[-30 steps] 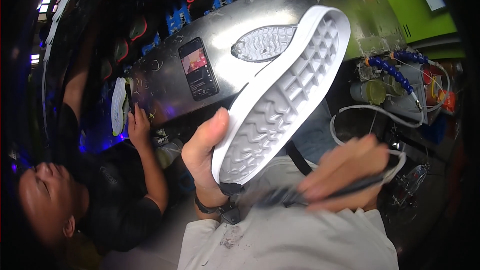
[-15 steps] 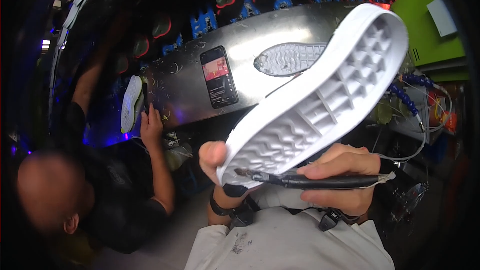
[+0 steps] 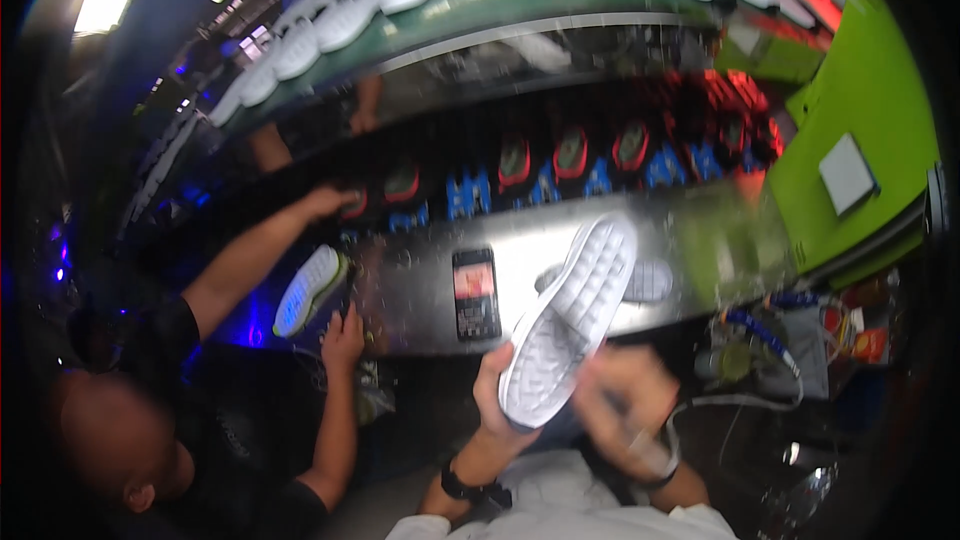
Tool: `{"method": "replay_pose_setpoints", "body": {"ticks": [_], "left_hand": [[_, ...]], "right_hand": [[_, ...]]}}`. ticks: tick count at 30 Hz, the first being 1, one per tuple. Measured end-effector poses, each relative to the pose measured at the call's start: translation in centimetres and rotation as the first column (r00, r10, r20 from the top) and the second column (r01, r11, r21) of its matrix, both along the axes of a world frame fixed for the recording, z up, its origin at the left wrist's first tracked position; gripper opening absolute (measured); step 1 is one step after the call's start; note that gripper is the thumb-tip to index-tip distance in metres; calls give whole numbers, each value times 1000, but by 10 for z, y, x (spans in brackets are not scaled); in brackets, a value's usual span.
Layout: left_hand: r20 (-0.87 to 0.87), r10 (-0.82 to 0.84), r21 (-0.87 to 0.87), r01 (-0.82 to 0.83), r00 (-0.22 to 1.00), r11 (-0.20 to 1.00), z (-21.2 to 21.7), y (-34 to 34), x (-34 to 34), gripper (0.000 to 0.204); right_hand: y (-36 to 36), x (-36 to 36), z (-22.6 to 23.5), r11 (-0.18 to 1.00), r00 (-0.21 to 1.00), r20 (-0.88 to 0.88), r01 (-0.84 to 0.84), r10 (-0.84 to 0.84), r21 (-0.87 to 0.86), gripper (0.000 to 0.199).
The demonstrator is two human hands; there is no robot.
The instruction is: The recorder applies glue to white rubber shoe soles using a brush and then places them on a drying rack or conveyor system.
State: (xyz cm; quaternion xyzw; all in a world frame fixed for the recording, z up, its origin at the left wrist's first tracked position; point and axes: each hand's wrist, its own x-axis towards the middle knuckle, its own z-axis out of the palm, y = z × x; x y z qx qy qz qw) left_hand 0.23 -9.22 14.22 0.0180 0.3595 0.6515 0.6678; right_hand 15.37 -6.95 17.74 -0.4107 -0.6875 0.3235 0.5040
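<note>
Gripping a white shoe (image 3: 572,320) by its heel end, my left hand (image 3: 497,387) holds it sole-up at the middle of the frame, over a metal bench (image 3: 700,240) with a phone (image 3: 476,292) lying on it. My right hand (image 3: 625,398) (blurred) sits just beside the shoe; I cannot tell its grip. A co-worker (image 3: 210,420) fills the lower left.

**Screens and signs in view**

One phone (image 3: 476,293), centre of frame: dark upright rectangle lying flat on the shiny metal bench (image 3: 420,290), screen lit, reddish-pink picture in its upper half, dark below. One pale grey square panel (image 3: 847,173), upper right, fixed to the bright green wall (image 3: 880,110), tilted. No packages discernible.
</note>
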Motion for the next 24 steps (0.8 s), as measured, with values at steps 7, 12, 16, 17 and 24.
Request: {"method": "replay_pose_setpoints", "body": {"ticks": [7, 12, 16, 17, 24], "left_hand": [[23, -158, 283, 145, 987, 948, 20, 4, -1, 74], [201, -237, 691, 34, 950, 722, 91, 97, 30, 72], [-195, 144, 734, 47, 970, 678, 165, 261, 20, 61], [-412, 82, 568, 185, 907, 802, 188, 286, 2, 68], [-696, -160, -77, -149, -700, 986, 161, 395, -209, 67]], "right_hand": [[46, 16, 10, 944, 890, -398, 93, -222, -318, 21], [-13, 35, 61, 978, 971, -180, -125, 155, 169, 27], [5, 38, 62, 995, 859, -512, -72, 28, -65, 28], [7, 41, 61, 990, 837, -546, -48, -31, -131, 27], [1, 60, 21, 885, 757, -600, -65, -258, -462, 24]]}}
